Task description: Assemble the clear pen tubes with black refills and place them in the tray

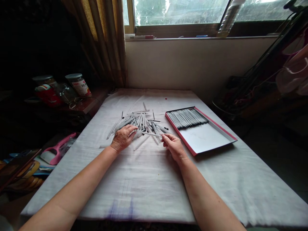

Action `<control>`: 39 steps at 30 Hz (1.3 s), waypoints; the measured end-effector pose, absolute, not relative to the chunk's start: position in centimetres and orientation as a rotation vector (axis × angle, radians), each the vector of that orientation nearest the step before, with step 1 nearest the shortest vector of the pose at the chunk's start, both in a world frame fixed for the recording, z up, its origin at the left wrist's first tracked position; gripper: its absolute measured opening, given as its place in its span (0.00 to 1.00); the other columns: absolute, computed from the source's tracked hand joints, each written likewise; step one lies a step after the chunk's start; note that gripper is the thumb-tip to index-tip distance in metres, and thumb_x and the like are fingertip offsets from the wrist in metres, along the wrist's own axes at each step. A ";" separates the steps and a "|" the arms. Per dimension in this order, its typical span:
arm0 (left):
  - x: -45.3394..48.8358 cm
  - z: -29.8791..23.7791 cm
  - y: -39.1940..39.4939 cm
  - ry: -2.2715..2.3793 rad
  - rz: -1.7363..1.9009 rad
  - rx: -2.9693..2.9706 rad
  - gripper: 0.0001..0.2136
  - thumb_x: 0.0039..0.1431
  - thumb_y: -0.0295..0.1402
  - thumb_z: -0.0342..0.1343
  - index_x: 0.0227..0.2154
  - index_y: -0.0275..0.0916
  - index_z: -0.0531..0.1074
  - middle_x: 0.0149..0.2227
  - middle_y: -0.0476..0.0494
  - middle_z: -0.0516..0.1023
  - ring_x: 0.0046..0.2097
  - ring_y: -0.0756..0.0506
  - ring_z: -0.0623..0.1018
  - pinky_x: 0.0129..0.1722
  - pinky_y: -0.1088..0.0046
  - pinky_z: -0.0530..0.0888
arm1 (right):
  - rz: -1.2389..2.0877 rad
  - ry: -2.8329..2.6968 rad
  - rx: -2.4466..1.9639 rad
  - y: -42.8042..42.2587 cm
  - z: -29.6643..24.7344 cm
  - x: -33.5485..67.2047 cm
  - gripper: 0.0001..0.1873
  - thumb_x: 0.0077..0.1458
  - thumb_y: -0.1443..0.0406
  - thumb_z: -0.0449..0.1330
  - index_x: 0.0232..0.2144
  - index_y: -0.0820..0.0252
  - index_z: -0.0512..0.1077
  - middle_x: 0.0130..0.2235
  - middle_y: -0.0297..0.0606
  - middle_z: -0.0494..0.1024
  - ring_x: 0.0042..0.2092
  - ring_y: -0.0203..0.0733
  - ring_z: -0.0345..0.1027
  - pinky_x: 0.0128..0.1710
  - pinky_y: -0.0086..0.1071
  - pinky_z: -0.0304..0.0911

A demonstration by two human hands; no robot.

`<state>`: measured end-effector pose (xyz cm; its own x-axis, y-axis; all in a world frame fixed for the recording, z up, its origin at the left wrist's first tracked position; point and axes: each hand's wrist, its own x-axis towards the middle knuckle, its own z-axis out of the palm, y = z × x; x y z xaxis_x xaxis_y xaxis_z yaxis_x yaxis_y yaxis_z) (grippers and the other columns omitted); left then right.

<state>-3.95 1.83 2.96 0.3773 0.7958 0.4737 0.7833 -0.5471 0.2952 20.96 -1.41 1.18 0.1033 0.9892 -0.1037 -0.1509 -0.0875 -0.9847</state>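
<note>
A loose pile of thin grey sticks with dark tips (141,123) lies on the white cloth of the table (149,179). My left hand (123,138) rests palm down on the near edge of the pile, its fingers curled over a few sticks. My right hand (173,146) pinches one end of a single grey stick (152,134) that stretches left toward the other hand. To the right sits a shallow red-rimmed tray (211,136) with a neat row of the same sticks (187,118) at its far end.
Jars (78,84) and a red tin (47,95) stand on a dark side shelf at left. A pink-handled tool (56,150) lies lower left. A curtain, window sill and a tilted bottle (229,17) are behind. Clutter and bags fill the right side.
</note>
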 end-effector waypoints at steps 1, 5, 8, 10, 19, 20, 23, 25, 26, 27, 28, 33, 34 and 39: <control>-4.5 3.2 2.9 1.558 0.840 2.639 0.12 0.63 0.32 0.49 0.42 0.43 0.77 0.44 0.42 0.79 0.44 0.44 0.78 0.45 0.70 0.73 | 1.262 -0.942 -1.219 -1.3 1.2 21.1 0.23 0.35 0.50 0.68 0.28 0.63 0.76 0.22 0.34 0.74 0.20 0.31 0.60 0.18 0.26 0.51; -5.8 3.8 6.4 1.747 0.353 2.872 0.13 0.60 0.29 0.50 0.40 0.44 0.79 0.44 0.41 0.79 0.42 0.41 0.77 0.40 0.67 0.72 | 1.273 -0.917 -1.205 -1.3 1.1 21.3 0.22 0.35 0.51 0.68 0.28 0.63 0.76 0.22 0.34 0.73 0.20 0.31 0.60 0.18 0.26 0.50; -5.8 3.9 8.0 1.735 0.227 2.947 0.14 0.58 0.26 0.51 0.41 0.45 0.79 0.46 0.41 0.78 0.43 0.41 0.76 0.40 0.67 0.71 | 1.281 -0.919 -1.206 -1.3 1.1 21.2 0.21 0.35 0.52 0.68 0.28 0.63 0.76 0.22 0.34 0.73 0.21 0.31 0.60 0.18 0.27 0.50; -5.5 4.0 8.6 1.687 0.190 2.987 0.14 0.57 0.25 0.51 0.41 0.45 0.78 0.46 0.41 0.78 0.44 0.41 0.76 0.40 0.68 0.70 | 1.291 -0.914 -1.203 -1.3 1.1 21.1 0.21 0.35 0.52 0.68 0.28 0.63 0.76 0.22 0.34 0.73 0.21 0.31 0.60 0.18 0.27 0.50; -4.5 4.0 9.3 1.483 0.053 3.164 0.10 0.58 0.21 0.50 0.34 0.35 0.76 0.37 0.35 0.79 0.39 0.42 0.76 0.39 0.65 0.68 | 1.331 -0.828 -1.207 -1.0 0.9 21.4 0.21 0.34 0.53 0.69 0.29 0.63 0.76 0.22 0.34 0.74 0.20 0.30 0.59 0.16 0.24 0.44; -4.6 4.0 9.2 1.472 0.058 3.176 0.10 0.58 0.21 0.49 0.33 0.34 0.76 0.37 0.35 0.79 0.38 0.42 0.76 0.39 0.65 0.68 | 1.331 -0.824 -1.205 -1.0 0.9 21.4 0.21 0.34 0.53 0.69 0.28 0.63 0.76 0.22 0.34 0.74 0.20 0.30 0.59 0.16 0.24 0.44; -5.0 4.0 9.1 1.442 0.090 3.204 0.10 0.59 0.21 0.49 0.32 0.35 0.76 0.35 0.36 0.79 0.36 0.42 0.77 0.37 0.66 0.68 | 1.330 -0.817 -1.196 -1.0 1.0 21.3 0.20 0.34 0.54 0.69 0.28 0.63 0.76 0.21 0.33 0.73 0.19 0.30 0.59 0.16 0.24 0.45; -5.3 4.1 9.1 1.421 0.120 3.216 0.09 0.59 0.22 0.51 0.31 0.36 0.75 0.34 0.37 0.80 0.36 0.42 0.77 0.36 0.67 0.69 | 1.327 -0.819 -1.199 -1.0 1.1 21.3 0.20 0.34 0.54 0.69 0.28 0.63 0.76 0.21 0.33 0.73 0.19 0.30 0.59 0.16 0.24 0.45; -5.4 4.2 9.1 1.416 0.139 3.218 0.08 0.59 0.24 0.52 0.30 0.36 0.75 0.34 0.37 0.80 0.36 0.42 0.77 0.36 0.67 0.69 | 1.325 -0.819 -1.202 -1.0 1.1 21.3 0.20 0.34 0.54 0.69 0.28 0.63 0.76 0.21 0.33 0.74 0.19 0.30 0.60 0.16 0.24 0.45; -5.5 4.2 9.0 1.418 0.161 3.217 0.07 0.59 0.25 0.52 0.31 0.37 0.76 0.34 0.38 0.80 0.36 0.42 0.78 0.37 0.67 0.70 | 1.323 -0.819 -1.205 -1.0 1.1 21.3 0.20 0.35 0.55 0.69 0.28 0.63 0.76 0.21 0.34 0.74 0.19 0.30 0.60 0.16 0.24 0.45; -5.7 4.2 8.8 1.424 0.184 3.213 0.07 0.59 0.27 0.53 0.31 0.37 0.76 0.35 0.38 0.81 0.36 0.42 0.78 0.37 0.67 0.70 | 1.323 -0.816 -1.205 -1.0 1.1 21.3 0.20 0.34 0.55 0.68 0.28 0.64 0.76 0.21 0.34 0.74 0.20 0.30 0.60 0.16 0.24 0.44; -6.1 3.4 5.5 1.519 0.516 3.039 0.10 0.63 0.34 0.50 0.39 0.39 0.76 0.39 0.40 0.82 0.37 0.44 0.81 0.36 0.71 0.73 | 1.337 -0.796 -1.193 -1.3 1.4 21.2 0.18 0.35 0.56 0.68 0.27 0.63 0.75 0.21 0.33 0.73 0.20 0.30 0.59 0.16 0.23 0.44; -6.0 3.1 4.4 1.496 0.643 2.921 0.11 0.64 0.35 0.49 0.41 0.40 0.76 0.40 0.42 0.83 0.38 0.45 0.81 0.37 0.73 0.73 | 1.337 -0.800 -1.187 -1.4 1.5 21.0 0.17 0.36 0.56 0.67 0.27 0.63 0.75 0.21 0.33 0.72 0.20 0.29 0.59 0.16 0.23 0.45; -5.2 2.0 -0.4 1.472 0.791 2.754 0.12 0.65 0.39 0.49 0.38 0.40 0.76 0.38 0.44 0.84 0.37 0.47 0.82 0.36 0.76 0.73 | 1.306 -0.856 -1.151 -2.1 1.9 20.3 0.13 0.40 0.58 0.65 0.27 0.62 0.75 0.20 0.30 0.69 0.19 0.28 0.56 0.17 0.24 0.48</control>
<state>-5.16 -0.38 1.99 0.4627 0.7607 0.4553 0.7996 -0.5798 0.1561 20.33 -2.06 1.86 0.1181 0.9842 -0.1322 -0.2717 -0.0960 -0.9576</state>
